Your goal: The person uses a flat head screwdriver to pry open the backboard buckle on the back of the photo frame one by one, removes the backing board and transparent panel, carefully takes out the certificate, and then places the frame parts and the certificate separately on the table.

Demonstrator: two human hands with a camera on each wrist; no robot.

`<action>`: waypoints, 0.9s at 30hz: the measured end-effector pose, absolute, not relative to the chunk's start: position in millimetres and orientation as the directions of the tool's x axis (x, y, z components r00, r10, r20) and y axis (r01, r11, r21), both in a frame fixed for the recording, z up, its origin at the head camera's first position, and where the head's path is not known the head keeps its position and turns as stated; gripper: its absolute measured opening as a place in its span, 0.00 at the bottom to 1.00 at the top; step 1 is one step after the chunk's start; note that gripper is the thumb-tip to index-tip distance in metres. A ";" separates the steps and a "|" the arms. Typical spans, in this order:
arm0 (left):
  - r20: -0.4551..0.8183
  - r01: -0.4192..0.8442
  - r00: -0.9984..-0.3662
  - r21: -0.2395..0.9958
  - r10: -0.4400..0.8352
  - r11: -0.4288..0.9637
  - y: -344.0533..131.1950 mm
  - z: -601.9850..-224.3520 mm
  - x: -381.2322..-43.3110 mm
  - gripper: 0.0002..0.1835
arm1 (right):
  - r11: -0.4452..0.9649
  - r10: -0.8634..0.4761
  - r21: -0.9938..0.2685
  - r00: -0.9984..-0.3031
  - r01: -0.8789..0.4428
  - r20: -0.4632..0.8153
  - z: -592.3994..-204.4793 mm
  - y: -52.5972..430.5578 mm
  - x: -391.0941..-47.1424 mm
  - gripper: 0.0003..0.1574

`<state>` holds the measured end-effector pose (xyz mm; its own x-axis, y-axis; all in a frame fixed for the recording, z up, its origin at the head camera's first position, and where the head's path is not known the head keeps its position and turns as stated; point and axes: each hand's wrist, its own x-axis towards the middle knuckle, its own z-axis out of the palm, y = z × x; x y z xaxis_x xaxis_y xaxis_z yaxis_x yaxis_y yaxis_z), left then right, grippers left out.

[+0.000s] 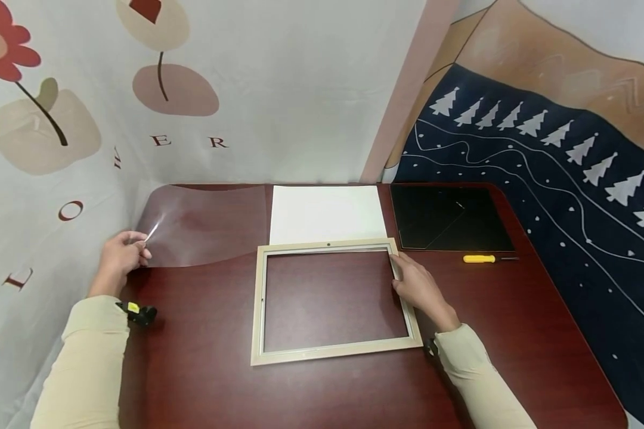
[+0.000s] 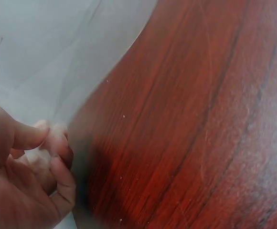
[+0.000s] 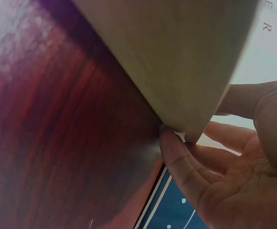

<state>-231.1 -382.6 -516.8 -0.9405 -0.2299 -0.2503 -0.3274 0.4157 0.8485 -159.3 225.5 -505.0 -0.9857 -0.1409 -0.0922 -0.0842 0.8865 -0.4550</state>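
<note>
At the table's far left, my left hand [image 1: 120,257] pinches the edge of a clear plastic sheet [image 1: 209,223] between thumb and fingers. That edge lifts and bends slightly, catching a bright glare. The left wrist view shows the left hand [image 2: 28,176] with thumb and fingertips together. A pale wooden picture frame [image 1: 338,351] with an open middle lies at the centre. My right hand [image 1: 420,286] grips its right side, thumb toward the inner edge. Up close in the right wrist view, fingers of the right hand [image 3: 239,167] curl under the frame's outer edge [image 3: 176,57].
Behind the frame lies a white sheet [image 1: 327,211], partly covered by its top bar. A black backing board [image 1: 451,217] lies at the back right, with a yellow-handled screwdriver [image 1: 480,259] in front. Printed cloth [image 1: 300,89] hangs along the table's back and left edges.
</note>
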 end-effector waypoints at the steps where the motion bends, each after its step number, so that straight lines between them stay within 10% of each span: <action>1: -0.239 -0.323 -0.943 0.826 -0.232 0.462 -382.4 -517.3 -232.2 0.12 | 0.886 -0.139 -0.456 -0.986 -0.081 -0.095 -504.8 225.6 -159.5 0.39; 9: -0.092 -0.290 -0.951 0.598 -0.295 0.747 -379.6 -521.0 -241.7 0.20 | 0.889 -0.141 -0.451 -0.985 -0.083 -0.097 -506.0 227.8 -160.4 0.39; 27: -0.132 -0.390 -0.917 0.487 -0.376 0.781 -371.6 -526.1 -250.3 0.30 | 0.885 -0.141 -0.459 -0.986 -0.082 -0.094 -505.8 230.1 -161.0 0.38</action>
